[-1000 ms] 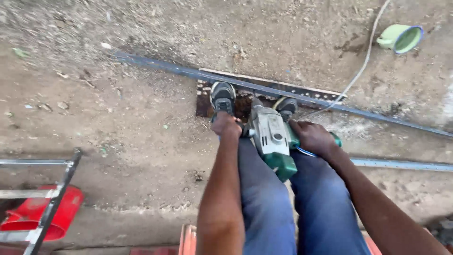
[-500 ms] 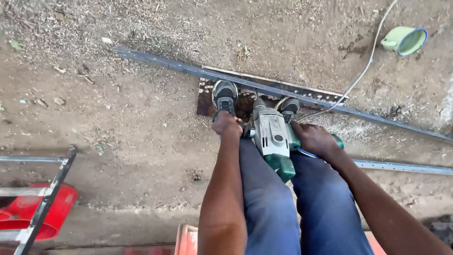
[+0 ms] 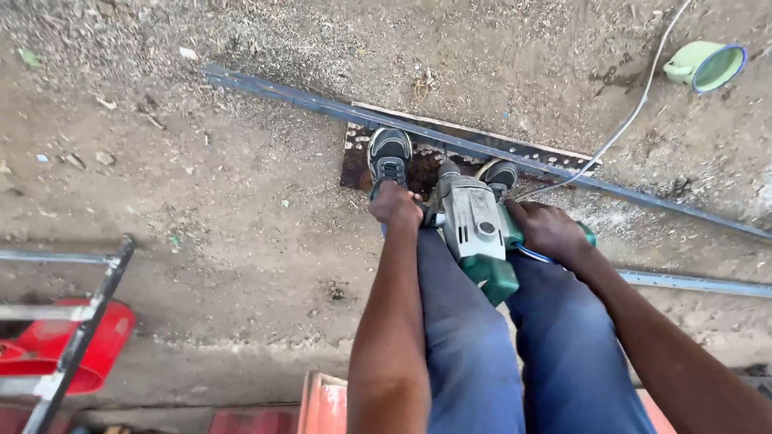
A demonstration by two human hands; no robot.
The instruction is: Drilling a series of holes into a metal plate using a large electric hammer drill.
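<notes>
I hold a grey and green power drill (image 3: 478,237) between my knees, pointing down at a long dark steel bar (image 3: 322,102) lying on the dirt. My left hand (image 3: 395,205) is closed around the drill's side handle. My right hand (image 3: 548,231) grips its rear handle. Both my shoes (image 3: 389,157) press on the bar, over a brown perforated board (image 3: 555,157) beneath it. The drill's tip is hidden behind the tool's body.
A white cable (image 3: 635,112) runs from the drill toward the upper right. A green bowl (image 3: 708,64) lies tipped on the ground there. At lower left stand a red container (image 3: 48,345) and a metal frame (image 3: 80,337). A second bar (image 3: 700,283) lies at the right.
The view has shifted slightly; my hands, the drill and my feet keep the same hold and place on the bar.
</notes>
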